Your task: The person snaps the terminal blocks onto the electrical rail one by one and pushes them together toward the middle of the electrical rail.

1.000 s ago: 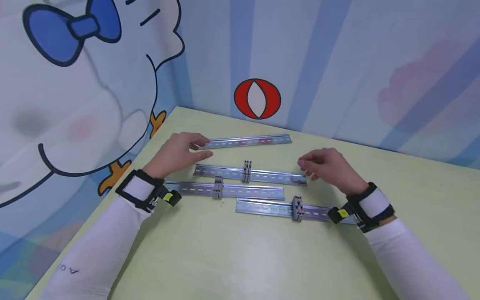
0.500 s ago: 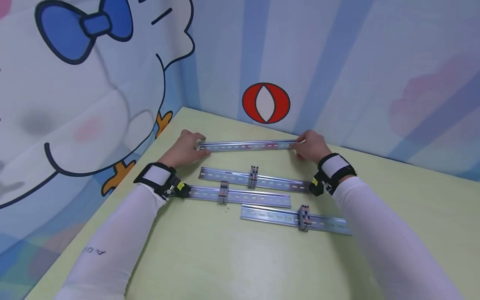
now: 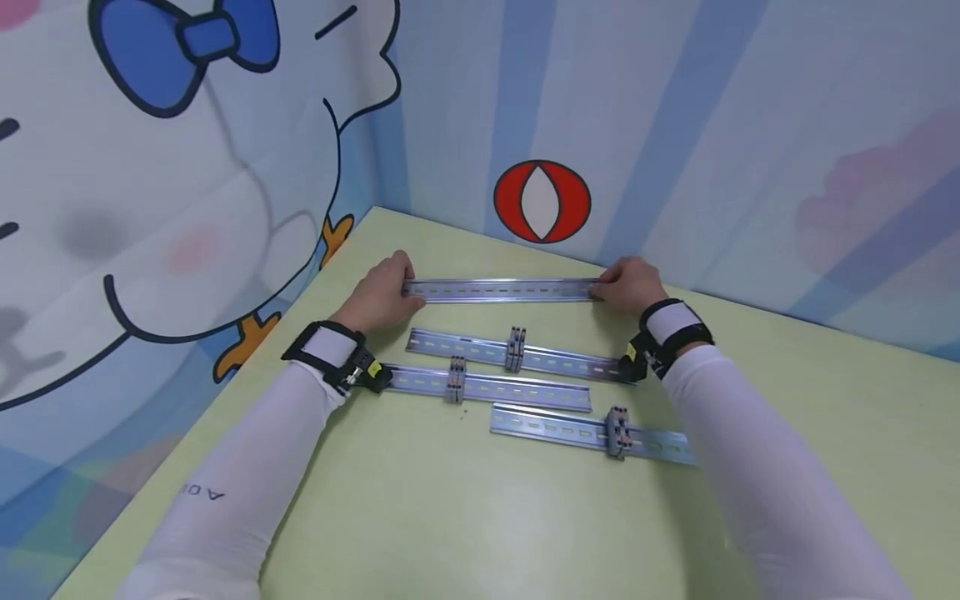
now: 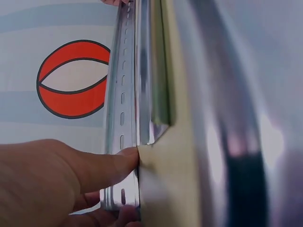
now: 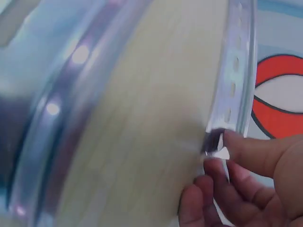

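Observation:
A slotted metal DIN rail (image 3: 504, 290) lies crosswise at the back, with no block on it. My left hand (image 3: 381, 293) pinches its left end; in the left wrist view the thumb (image 4: 106, 168) lies across the rail's slotted face and the other fingers are partly hidden behind it. At the opposite end my right hand (image 3: 630, 286) grips the rail, its thumb (image 5: 255, 153) on the top face and the fingers curled below the end in the right wrist view.
In front lie three more rails, each carrying grey terminal blocks: a rear one (image 3: 465, 347), a left one (image 3: 525, 392) and a right one (image 3: 551, 425). Printed walls stand behind and left of the pale table (image 3: 465, 517). Small specks dot the tabletop.
My right hand has moved left and back from above the table to the bare rail's right end and taken hold. The left hand has closed on the left end, and the rail has tipped slightly.

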### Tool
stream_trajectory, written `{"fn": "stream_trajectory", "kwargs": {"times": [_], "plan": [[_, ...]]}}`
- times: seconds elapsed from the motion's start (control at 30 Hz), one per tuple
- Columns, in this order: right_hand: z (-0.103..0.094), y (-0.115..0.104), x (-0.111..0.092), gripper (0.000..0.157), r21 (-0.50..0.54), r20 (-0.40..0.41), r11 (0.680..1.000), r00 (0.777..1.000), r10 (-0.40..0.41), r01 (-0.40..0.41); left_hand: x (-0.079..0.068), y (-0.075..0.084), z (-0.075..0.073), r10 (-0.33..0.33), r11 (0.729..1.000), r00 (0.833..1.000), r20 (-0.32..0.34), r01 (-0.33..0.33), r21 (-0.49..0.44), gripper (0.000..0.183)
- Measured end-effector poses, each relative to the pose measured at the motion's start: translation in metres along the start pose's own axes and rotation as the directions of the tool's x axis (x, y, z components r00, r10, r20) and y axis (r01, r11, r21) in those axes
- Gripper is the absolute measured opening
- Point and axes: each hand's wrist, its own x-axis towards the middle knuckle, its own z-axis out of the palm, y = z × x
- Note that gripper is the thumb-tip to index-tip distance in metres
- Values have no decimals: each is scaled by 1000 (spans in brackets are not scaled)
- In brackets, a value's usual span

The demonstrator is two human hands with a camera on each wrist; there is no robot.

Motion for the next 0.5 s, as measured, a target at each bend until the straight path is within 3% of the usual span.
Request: {"fn": "stream_trajectory", "kwargs": {"times": [0.1, 0.17, 0.23, 0.37, 0.4, 0.5], "plan": [[-7, 6, -1, 31, 106, 47, 994, 998, -35, 30, 0, -2, -3, 5, 1000, 1000, 22, -4, -12, 35], [-12, 11, -2, 32, 235, 99, 971, 993, -65, 40, 1, -5, -4, 11, 1000, 999, 42, -10, -28, 37], [-17, 16, -4, 32, 394, 142, 918, 984, -106, 42, 1, -7, -6, 31, 999, 998, 59, -28, -40, 39], [-29, 23, -17, 34, 634, 159, 773, 973, -170, 32, 0, -1, -16, 104, 993, 993, 61, -100, -62, 39], [-33, 25, -22, 36, 662, 146, 749, 972, -183, 42, 0, 2, -19, 128, 990, 990, 55, -124, -67, 38], [-46, 33, -41, 42, 677, 98, 731, 973, -210, 89, -3, 18, -29, 193, 978, 981, 32, -190, -89, 38]]}}
